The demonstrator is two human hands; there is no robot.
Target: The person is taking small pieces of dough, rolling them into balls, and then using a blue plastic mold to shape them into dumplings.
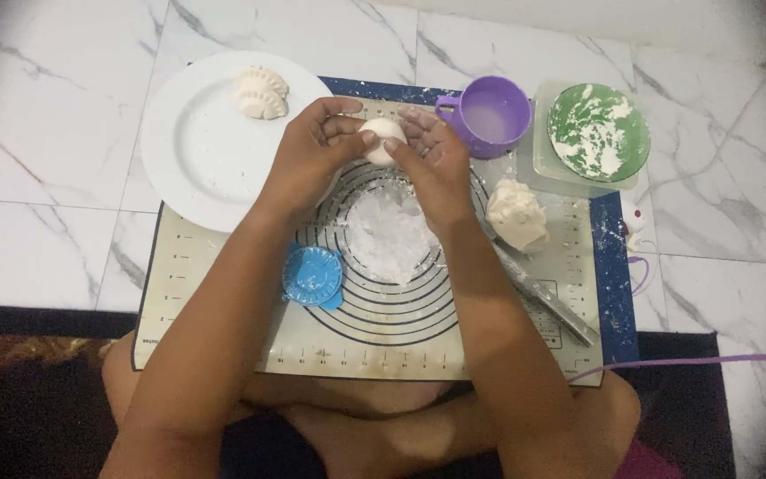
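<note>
We cup a small dough ball (pixel 381 140) between our left hand (pixel 308 155) and right hand (pixel 432 164), fingers curled against it over the floured mat (pixel 525 341). It seems pressed from both sides. Shaped dumplings (pixel 261 92) sit on the white plate (pixel 197 168).

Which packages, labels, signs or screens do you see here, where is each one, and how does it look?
No packages, signs or screens.
Printed markings only: baking mat on the marble floor, cream with a dark blue border, black concentric circles and ruler scales along its edges.
</note>
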